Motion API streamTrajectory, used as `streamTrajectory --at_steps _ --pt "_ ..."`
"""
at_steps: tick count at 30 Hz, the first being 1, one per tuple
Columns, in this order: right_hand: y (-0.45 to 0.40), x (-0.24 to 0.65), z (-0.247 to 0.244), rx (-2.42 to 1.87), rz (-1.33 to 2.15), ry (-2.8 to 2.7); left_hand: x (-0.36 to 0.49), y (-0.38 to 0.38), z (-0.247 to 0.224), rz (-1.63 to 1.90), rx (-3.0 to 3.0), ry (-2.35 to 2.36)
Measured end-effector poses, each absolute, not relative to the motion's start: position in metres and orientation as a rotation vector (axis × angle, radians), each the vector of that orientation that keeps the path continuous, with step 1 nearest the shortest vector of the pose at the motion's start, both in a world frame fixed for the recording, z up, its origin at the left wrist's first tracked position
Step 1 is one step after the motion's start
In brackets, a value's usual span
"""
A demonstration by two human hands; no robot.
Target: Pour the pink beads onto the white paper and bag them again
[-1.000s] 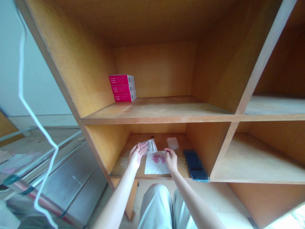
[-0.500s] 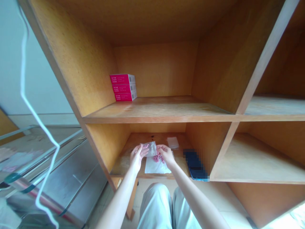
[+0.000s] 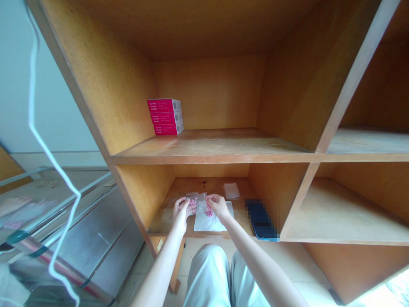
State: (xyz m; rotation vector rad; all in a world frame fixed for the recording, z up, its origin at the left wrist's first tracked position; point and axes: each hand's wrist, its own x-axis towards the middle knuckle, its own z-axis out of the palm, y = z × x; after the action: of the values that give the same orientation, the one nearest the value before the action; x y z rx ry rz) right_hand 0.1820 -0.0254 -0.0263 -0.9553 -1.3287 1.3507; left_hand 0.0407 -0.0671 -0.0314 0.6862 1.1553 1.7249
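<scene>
In the head view, the lower compartment (image 3: 188, 183) of a wooden shelf unit held the small items. A clear plastic bag (image 3: 201, 198) was raised between the two hands, above a white sheet (image 3: 204, 224), with some pink beads (image 3: 193, 202) inside its left part. More pink beads lay on the sheet in a loose cluster (image 3: 208, 213), partly covered from sight. The left hand (image 3: 180, 213) was closed on the left end of the plastic bag, thumb above and fingers underneath. The right hand (image 3: 219, 206) had its thumb and fingertips together at the bag's right end; whether they gripped the plastic or a bead could not be told. A flat, pale packet (image 3: 231, 191) lay behind the right hand, and a dark, partly pixelated phone (image 3: 263, 224) lay to its right, near the front edge. In the upper compartment (image 3: 217, 138), three pink boxes (image 3: 164, 117) were stacked near the left wall.

Compared with one second earlier, the right hand had left the sheet's right side and reached the bag. Half a second earlier the bag had looked flatter and more spread out; now it looked crumpled. The sheet, the packet, the phone and the boxes had stayed in place.
</scene>
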Motion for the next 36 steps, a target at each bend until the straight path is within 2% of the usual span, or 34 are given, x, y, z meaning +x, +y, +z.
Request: streamTrajectory --at_steps 6,14,24,36 --pt "-0.029 0.176 -0.029 -1.009 1.44 -1.366 0.033 -0.071 -0.041 1.614 0.921 1.377" --pt "-0.034 0.172 -0.019 -1.052 1.449 -1.39 0.042 -0.068 -0.029 1.488 1.307 1.46" --pt "-0.024 0.179 -0.013 -0.895 1.517 -1.449 0.048 -0.055 -0.016 1.493 1.201 1.298" --pt "-0.01 0.187 0.017 -0.833 1.625 -1.506 0.047 -0.046 -0.007 1.476 0.978 1.198"
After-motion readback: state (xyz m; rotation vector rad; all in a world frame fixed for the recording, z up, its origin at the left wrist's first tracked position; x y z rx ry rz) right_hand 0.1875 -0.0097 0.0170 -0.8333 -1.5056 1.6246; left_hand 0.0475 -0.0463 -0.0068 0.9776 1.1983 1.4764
